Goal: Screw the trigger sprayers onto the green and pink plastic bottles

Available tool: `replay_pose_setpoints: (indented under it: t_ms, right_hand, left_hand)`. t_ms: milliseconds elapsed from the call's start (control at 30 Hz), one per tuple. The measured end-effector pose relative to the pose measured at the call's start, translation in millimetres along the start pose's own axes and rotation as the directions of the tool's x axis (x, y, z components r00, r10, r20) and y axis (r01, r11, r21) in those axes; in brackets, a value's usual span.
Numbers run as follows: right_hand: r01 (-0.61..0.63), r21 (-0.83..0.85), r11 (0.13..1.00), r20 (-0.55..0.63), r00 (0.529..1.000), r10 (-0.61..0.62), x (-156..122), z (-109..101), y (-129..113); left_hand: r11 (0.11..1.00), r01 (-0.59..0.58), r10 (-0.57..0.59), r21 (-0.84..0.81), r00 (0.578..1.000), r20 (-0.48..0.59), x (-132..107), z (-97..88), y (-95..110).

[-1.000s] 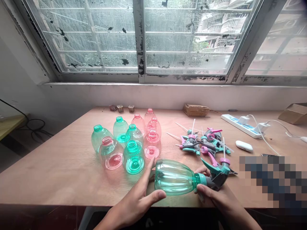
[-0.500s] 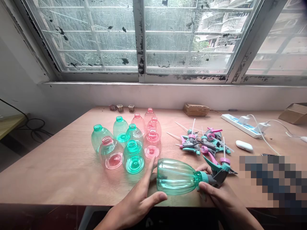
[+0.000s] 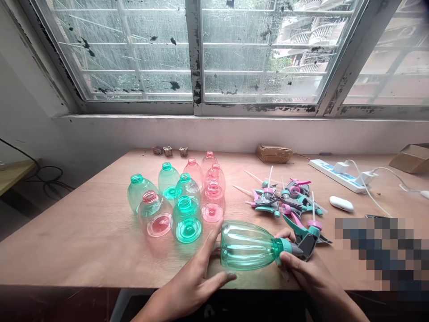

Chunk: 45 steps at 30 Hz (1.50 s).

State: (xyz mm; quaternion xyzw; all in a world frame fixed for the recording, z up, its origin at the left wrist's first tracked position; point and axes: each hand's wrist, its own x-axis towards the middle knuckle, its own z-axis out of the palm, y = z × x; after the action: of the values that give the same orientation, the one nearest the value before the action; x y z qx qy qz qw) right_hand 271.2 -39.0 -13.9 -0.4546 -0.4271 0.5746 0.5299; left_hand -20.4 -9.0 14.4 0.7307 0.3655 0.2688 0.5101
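A clear green spray bottle (image 3: 250,246) lies on its side over the near edge of the wooden table (image 3: 83,241). A grey and green trigger head (image 3: 303,243) sits on its neck, pointing right. My left hand (image 3: 196,279) cups the bottle's base, thumb below and fingers behind it. My right hand (image 3: 303,270) is closed round the neck collar and the trigger head. Just left of the bottle stands a cluster of open green and pink bottles (image 3: 181,197) without heads.
A pile of loose trigger heads (image 3: 284,197) with dip tubes lies behind my right hand. Farther right are a white power strip (image 3: 338,176) with plugs, a white case (image 3: 341,204) and a cardboard box (image 3: 410,158). A flat brown box (image 3: 274,154) rests by the window wall.
The bottle has shifted slightly to the right and away from me. My right hand's grip has turned on the collar, and the trigger head now points more downward.
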Motion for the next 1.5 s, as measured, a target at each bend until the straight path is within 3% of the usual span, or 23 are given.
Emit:
replay_pose_setpoints:
  t_ms: [167, 500, 700, 833, 1067, 1233, 1500]
  right_hand:
    - [0.003, -0.016, 1.000, -0.076, 0.997, -0.004, -4, 3, 1]
    - [0.022, -0.038, 0.999, -0.020, 1.000, -0.023, 2, -1, 0]
    - [-0.020, -0.013, 1.000, -0.025, 0.999, 0.019, -2, -2, 3]
    - [-0.043, -0.004, 0.999, -0.038, 0.998, 0.043, -3, -3, 5]
    - [-0.006, 0.005, 1.000, -0.015, 1.000, 0.006, 5, -1, 5]
    - [-0.001, -0.016, 1.000, -0.128, 0.992, -0.001, 2, -4, 8]
    - [-0.039, 0.055, 0.998, -0.147, 0.988, 0.047, -4, -2, 10]
  left_hand:
    - [0.999, 0.044, -0.044, -0.031, 0.999, 0.000, 0, -3.2, 2]
    - [0.999, 0.012, -0.012, -0.041, 1.000, -0.003, 3, -0.8, 0]
    - [0.994, 0.066, -0.064, -0.082, 0.997, 0.033, 2, -4.7, 4]
    - [0.997, 0.076, -0.075, -0.025, 0.996, 0.045, 1, -6.1, 0]
    - [0.998, 0.007, -0.005, -0.065, 1.000, 0.020, 0, -1.2, -1]
    - [0.997, -0.013, 0.016, -0.074, 0.999, 0.048, 1, -2.5, -5]
    - [0.991, 0.039, -0.031, -0.127, 0.997, 0.068, -2, -5.6, -5]
